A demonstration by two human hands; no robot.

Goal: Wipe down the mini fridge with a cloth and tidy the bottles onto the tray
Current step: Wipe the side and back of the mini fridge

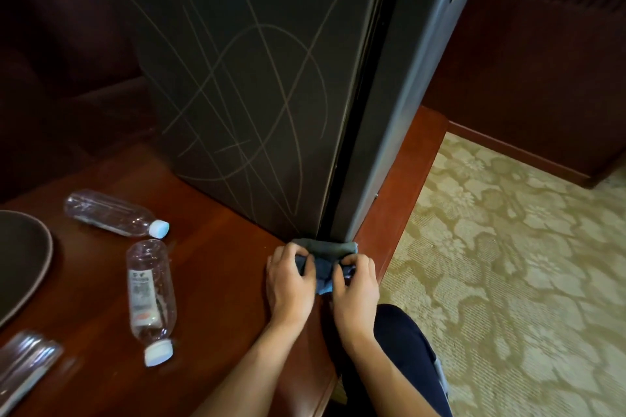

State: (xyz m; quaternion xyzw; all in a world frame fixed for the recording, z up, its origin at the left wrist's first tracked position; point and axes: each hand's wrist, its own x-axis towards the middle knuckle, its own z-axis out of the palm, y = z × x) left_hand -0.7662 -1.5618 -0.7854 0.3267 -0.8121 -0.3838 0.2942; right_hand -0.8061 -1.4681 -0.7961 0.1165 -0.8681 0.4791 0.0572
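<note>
Head view: both hands work a blue-grey cloth point(323, 262) on the wooden table point(220, 264), right at the foot of the mini fridge point(244, 95), below its near corner. Left hand point(292, 276) and right hand point(355, 281) each have fingers curled tight round one end of the cloth, which is bunched between them, its far edge touching the fridge base. Two clear bottles point(117, 213) point(150, 298) lie on their sides left of the fridge, well apart from the hands; further left sits the dark tray point(34, 247), at the frame's edge. Folding or gathering the cloth looks like the step in hand. Next, I judge, one hand must lift it flat against the scuffed fridge side.
</note>
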